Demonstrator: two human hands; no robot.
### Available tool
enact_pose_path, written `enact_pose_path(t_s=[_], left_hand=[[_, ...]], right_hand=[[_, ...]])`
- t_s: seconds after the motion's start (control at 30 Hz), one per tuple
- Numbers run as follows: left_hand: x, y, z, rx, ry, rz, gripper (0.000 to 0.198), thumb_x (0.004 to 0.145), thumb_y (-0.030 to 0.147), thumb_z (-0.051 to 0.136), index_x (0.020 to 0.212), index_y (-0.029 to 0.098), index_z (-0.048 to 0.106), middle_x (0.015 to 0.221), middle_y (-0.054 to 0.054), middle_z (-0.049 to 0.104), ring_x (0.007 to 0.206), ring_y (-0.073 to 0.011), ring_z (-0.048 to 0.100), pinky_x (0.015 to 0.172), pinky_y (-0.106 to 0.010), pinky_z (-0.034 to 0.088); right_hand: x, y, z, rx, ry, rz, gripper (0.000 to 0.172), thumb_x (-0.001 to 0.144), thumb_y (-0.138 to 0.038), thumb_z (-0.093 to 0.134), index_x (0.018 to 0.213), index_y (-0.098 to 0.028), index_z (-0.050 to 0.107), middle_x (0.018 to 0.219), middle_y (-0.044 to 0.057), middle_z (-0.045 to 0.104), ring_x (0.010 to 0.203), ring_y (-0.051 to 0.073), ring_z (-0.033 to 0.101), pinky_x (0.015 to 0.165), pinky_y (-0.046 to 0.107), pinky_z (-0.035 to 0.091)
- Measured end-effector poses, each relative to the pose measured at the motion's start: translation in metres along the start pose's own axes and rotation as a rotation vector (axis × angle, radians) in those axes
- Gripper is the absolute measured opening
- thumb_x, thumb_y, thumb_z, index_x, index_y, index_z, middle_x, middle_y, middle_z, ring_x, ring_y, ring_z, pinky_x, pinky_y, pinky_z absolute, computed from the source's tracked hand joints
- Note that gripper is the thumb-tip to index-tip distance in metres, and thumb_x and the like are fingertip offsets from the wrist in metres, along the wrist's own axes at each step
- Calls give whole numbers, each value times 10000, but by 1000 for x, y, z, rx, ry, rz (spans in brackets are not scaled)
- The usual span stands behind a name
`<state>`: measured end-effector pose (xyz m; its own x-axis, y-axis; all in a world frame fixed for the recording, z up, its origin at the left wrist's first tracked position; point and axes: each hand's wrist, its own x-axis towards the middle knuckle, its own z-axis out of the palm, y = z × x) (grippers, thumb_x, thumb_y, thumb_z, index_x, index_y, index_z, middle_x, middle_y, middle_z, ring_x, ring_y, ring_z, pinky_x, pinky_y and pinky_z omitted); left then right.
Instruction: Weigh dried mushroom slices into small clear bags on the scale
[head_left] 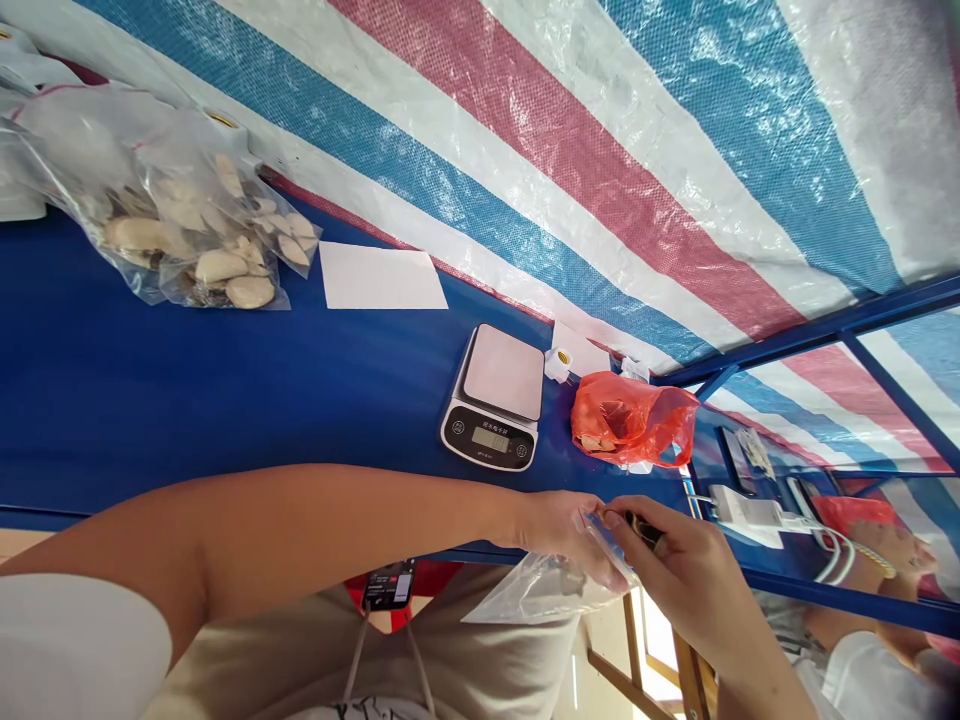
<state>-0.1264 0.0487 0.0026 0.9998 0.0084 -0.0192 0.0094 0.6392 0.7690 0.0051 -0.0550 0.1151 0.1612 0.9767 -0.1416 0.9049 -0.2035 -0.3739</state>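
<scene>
My left hand point(574, 535) grips the top of a clear zip bag point(521, 592) with a blue and red seal line, hanging over the table's front edge. My right hand point(667, 550) is at the bag's mouth, its fingers closed around a small brownish piece point(643, 530). Just behind my hands a white kitchen scale point(504, 385) stands on the blue table, its pan bare. Right of the scale lies a red plastic bag point(630, 418) with pale pieces inside.
Clear bags of pale slices point(217, 235) lie at the back left of the blue table point(187, 400). White paper point(382, 278) is beside them. A white power strip point(746, 513) with cables lies right. Another person's hand point(892, 550) shows at the far right. A phone point(388, 585) hangs below.
</scene>
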Motion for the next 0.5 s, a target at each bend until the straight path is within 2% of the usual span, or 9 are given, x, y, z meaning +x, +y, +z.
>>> enact_pose_path(t_s=[0.13, 0.27, 0.5], left_hand=[[-2, 4, 1, -24, 84, -116, 851, 275, 139, 981, 1010, 198, 558, 919, 33, 671, 870, -158, 654, 889, -367, 514], [1, 0, -2, -58, 64, -97, 890, 281, 146, 989, 1061, 207, 566, 943, 30, 680, 917, -168, 667, 956, -412, 504], [5, -7, -6, -88, 54, -72, 903, 318, 183, 1002, 1110, 209, 568, 934, 24, 703, 905, -189, 694, 881, -392, 532]], right_hand=[[0, 0, -5, -14, 44, -2, 353, 984, -541, 602, 938, -241, 784, 516, -26, 527, 523, 148, 520, 526, 257, 441], [1, 5, -9, -20, 2, 7, 368, 978, -553, 606, 930, -233, 781, 551, -15, 558, 513, 150, 513, 497, 269, 434], [4, 13, -18, -31, -114, 13, 376, 984, -554, 595, 966, -224, 776, 698, 11, 662, 575, 147, 536, 503, 262, 433]])
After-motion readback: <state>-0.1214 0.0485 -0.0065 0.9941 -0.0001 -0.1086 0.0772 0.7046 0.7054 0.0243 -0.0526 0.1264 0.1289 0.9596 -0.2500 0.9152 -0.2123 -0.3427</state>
